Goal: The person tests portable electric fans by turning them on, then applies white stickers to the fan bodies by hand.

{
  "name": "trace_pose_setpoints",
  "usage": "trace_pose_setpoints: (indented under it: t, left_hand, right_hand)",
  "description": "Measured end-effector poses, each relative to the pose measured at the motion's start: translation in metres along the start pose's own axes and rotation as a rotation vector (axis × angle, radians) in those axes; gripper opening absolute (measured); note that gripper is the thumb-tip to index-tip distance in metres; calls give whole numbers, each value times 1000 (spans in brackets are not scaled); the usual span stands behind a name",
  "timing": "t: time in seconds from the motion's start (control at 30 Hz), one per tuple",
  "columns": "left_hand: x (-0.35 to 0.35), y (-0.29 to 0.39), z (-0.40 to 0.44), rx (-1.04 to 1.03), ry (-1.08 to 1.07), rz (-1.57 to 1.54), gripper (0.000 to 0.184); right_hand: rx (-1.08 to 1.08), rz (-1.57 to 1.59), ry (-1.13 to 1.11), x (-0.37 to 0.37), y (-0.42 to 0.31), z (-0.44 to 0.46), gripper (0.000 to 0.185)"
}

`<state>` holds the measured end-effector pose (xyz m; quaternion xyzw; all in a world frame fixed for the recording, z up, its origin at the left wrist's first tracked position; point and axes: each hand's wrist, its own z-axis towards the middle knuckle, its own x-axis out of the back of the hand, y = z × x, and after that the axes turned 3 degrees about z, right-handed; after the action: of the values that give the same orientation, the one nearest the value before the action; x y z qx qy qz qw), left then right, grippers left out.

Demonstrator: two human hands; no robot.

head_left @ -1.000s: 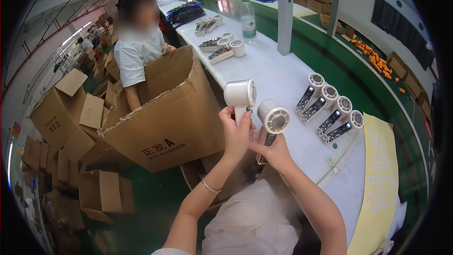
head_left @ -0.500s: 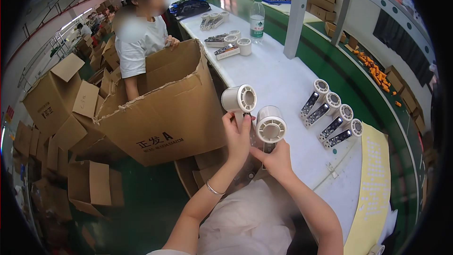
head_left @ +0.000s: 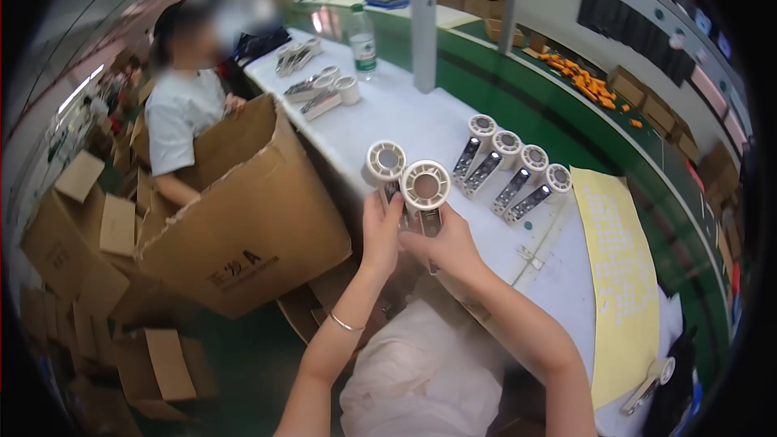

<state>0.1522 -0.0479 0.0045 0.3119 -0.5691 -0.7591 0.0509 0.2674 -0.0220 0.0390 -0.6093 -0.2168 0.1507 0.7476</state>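
My left hand (head_left: 380, 233) is closed around the handle of a white handheld fan (head_left: 386, 160). A second handheld fan (head_left: 426, 184) is in my right hand (head_left: 450, 244), its handle showing a dark strip. Both fans are upright side by side over the table's near edge, their round grilled heads facing me and touching or nearly so. To their right, several similar fans (head_left: 507, 144) lie in a row on the white table (head_left: 405, 113), with circuit boards showing in their open handles. My fingers partly hide both held handles.
A large cardboard box (head_left: 243, 226) stands at the left, with a co-worker (head_left: 182, 117) reaching into it. More fans (head_left: 328, 93) and a water bottle (head_left: 362, 44) are farther up the table. A yellow sheet (head_left: 619, 275) lies at right, near a metal post (head_left: 422, 24).
The view has swung right. Both fans have come closer together and turned so their round ends face me more. Each hand keeps its fan.
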Motion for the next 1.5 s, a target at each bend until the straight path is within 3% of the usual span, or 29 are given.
trace_pose_setpoints:
  t: [0.03,0.13,0.4,0.57,0.67,0.7,0.8,1.27,1.37,1.5]
  left_hand:
    - [-1,-2,-1,66,-47,-31,32]
    - [-3,-20,-2,157,-136,-90,30]
    - [-32,-30,-14,251,-425,-219,33]
    - [-39,-29,-17,227,-409,-258,34]
    - [-26,-45,-14,200,-524,-177,31]
    - [-39,-34,-21,112,-435,-115,26]
    - [-25,-54,-14,47,-492,21,23]
    - [-20,-53,-14,67,-598,88,22]
    - [-19,-51,-15,141,-605,17,22]
    - [-24,-50,-15,80,-590,54,23]
  right_hand:
    - [-26,-33,-16,10,2,0,44]
    - [-174,278,-38,35,-5,-8,46]
    - [-220,676,-169,73,36,-32,43]
    - [-87,554,-148,72,39,-34,39]
    - [-53,526,-173,71,42,-34,38]
    - [-42,502,-178,71,42,-34,37]
    - [-5,465,-163,71,43,-33,36]
    - [-18,460,-157,70,45,-34,43]
    - [-125,453,-181,74,44,-36,58]
    - [-64,434,-178,73,43,-35,52]
